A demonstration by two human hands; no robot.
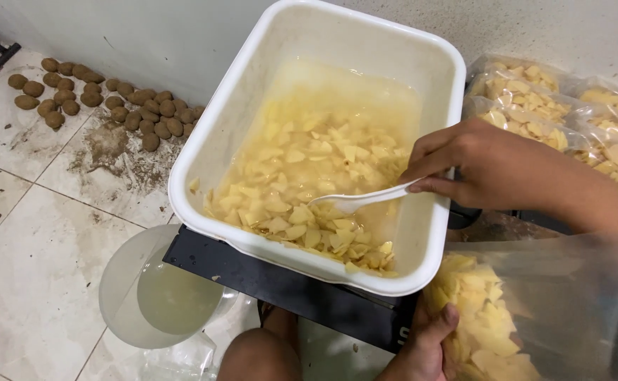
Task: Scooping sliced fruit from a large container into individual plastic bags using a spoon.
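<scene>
The left hand (425, 346) has its grip clamped on the mouth of a clear plastic bag (535, 310) (partly filled with pale slices) at the near edge. Above it, the right hand (478, 166) pinches a white spoon (358, 201), whose bowl dips into slices in the white tub (252, 106). Beyond, brown tubers (104, 99) lie on the tiled floor.
</scene>
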